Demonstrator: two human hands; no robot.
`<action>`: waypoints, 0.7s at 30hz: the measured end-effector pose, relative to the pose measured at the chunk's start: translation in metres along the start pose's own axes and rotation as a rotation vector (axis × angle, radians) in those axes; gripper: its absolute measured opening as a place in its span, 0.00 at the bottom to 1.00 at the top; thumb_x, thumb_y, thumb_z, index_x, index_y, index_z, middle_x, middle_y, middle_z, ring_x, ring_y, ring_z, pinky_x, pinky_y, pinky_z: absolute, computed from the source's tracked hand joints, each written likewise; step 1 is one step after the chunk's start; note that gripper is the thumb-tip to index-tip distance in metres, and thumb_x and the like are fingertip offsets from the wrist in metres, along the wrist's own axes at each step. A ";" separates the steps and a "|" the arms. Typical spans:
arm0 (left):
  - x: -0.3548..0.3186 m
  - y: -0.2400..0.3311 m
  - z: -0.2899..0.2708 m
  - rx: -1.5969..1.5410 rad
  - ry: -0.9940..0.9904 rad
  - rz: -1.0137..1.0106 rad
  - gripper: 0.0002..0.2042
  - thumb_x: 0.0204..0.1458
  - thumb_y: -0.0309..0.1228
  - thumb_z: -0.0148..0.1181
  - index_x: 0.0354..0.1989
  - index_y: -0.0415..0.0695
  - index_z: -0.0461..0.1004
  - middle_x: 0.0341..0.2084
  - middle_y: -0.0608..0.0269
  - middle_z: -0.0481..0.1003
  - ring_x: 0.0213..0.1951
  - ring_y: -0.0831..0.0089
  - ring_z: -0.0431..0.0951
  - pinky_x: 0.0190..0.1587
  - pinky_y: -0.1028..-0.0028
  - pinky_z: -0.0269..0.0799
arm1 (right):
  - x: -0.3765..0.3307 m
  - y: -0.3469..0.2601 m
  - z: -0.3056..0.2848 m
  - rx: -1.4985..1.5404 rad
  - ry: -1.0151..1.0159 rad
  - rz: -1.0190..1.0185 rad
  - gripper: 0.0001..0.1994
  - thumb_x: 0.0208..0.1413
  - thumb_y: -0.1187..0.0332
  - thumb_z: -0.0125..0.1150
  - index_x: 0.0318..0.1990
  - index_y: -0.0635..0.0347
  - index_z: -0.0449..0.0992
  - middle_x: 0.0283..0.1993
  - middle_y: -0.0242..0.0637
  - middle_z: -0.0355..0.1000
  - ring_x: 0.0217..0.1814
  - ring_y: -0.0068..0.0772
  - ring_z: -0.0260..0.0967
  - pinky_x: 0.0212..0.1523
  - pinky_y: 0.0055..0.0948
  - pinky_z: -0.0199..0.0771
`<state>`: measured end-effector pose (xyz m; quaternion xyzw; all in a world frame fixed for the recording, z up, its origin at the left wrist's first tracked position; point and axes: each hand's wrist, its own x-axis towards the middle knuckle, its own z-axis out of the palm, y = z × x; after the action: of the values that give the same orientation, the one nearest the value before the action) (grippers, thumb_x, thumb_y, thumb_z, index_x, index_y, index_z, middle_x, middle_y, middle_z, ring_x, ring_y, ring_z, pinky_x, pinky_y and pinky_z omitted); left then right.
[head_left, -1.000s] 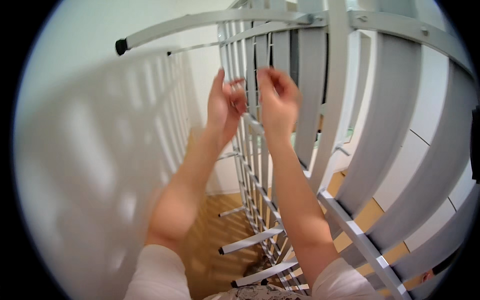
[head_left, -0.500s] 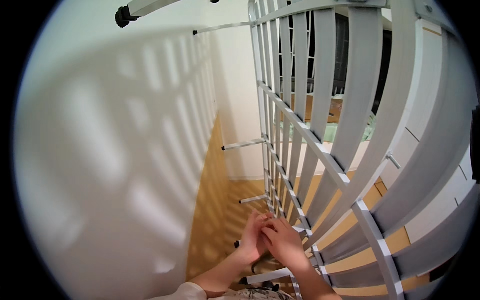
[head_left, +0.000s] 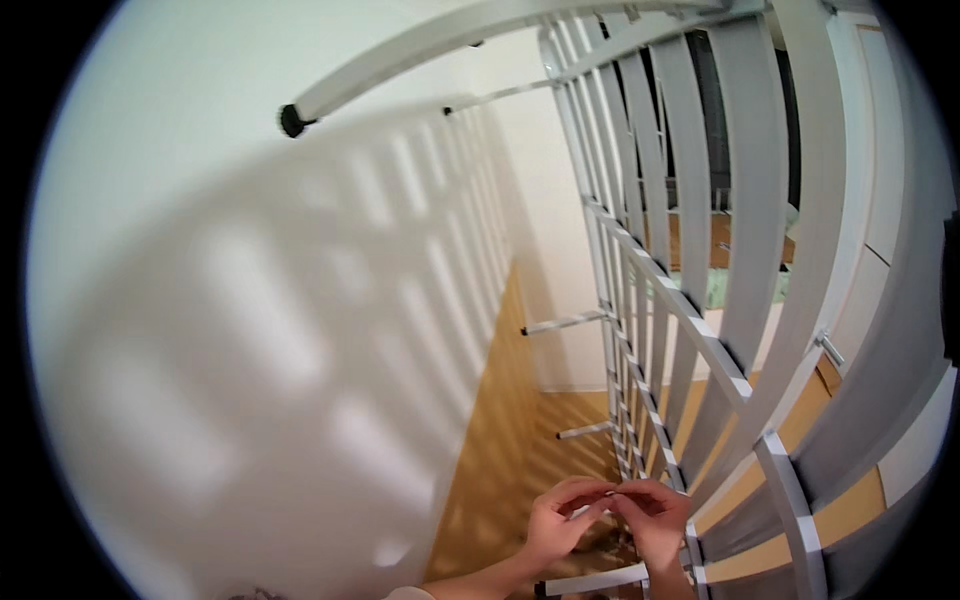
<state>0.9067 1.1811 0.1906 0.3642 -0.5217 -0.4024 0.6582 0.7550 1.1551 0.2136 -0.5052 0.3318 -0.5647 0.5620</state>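
Observation:
My left hand (head_left: 562, 518) and my right hand (head_left: 655, 512) meet at the fingertips low in the view. Both are pinched together over something very small, which their fingers mostly hide; I cannot make out what it is. Just beside and beyond them stands a grey metal slatted bed frame (head_left: 722, 362), tipped up on its side. Its wide slats (head_left: 757, 150) run upward past crossing rails. From the bars beside my right hand a bolt (head_left: 830, 349) sticks out.
Legs with black end caps (head_left: 292, 121) point left from the frame towards the white wall (head_left: 200, 300). A lower leg (head_left: 600, 580) lies just below my hands. Slatted shadows fall on the wall and wooden floor (head_left: 470, 520). Brown cardboard (head_left: 700, 240) shows behind the slats.
The view has shifted, so the frame sits lower and further right. My hands, earlier overlapping with the right over the left, are now side by side, meeting at the fingertips.

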 end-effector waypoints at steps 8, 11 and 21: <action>0.037 0.080 -0.014 0.674 0.115 0.594 0.12 0.41 0.20 0.74 0.37 0.37 0.84 0.31 0.57 0.82 0.30 0.66 0.82 0.34 0.72 0.78 | 0.014 -0.049 0.033 -0.024 -0.181 -0.279 0.10 0.57 0.80 0.63 0.47 0.68 0.81 0.44 0.41 0.81 0.46 0.33 0.79 0.47 0.28 0.77; 0.058 0.110 -0.001 0.691 0.131 0.684 0.12 0.41 0.19 0.73 0.37 0.38 0.83 0.29 0.57 0.82 0.30 0.67 0.82 0.32 0.72 0.77 | 0.025 -0.088 0.037 -0.277 -0.138 -0.586 0.13 0.54 0.80 0.65 0.48 0.69 0.80 0.46 0.46 0.80 0.48 0.38 0.78 0.50 0.32 0.76; 0.187 0.262 0.042 0.516 0.124 1.199 0.09 0.48 0.17 0.67 0.39 0.36 0.82 0.32 0.58 0.82 0.35 0.72 0.84 0.41 0.75 0.77 | 0.096 -0.230 0.077 -0.093 0.001 -1.085 0.29 0.62 0.80 0.52 0.71 0.64 0.57 0.61 0.47 0.70 0.55 0.36 0.73 0.52 0.34 0.76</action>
<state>0.9289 1.1158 0.5076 0.1787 -0.6753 0.1942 0.6887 0.7721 1.1111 0.4695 -0.6279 0.0483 -0.7587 0.1668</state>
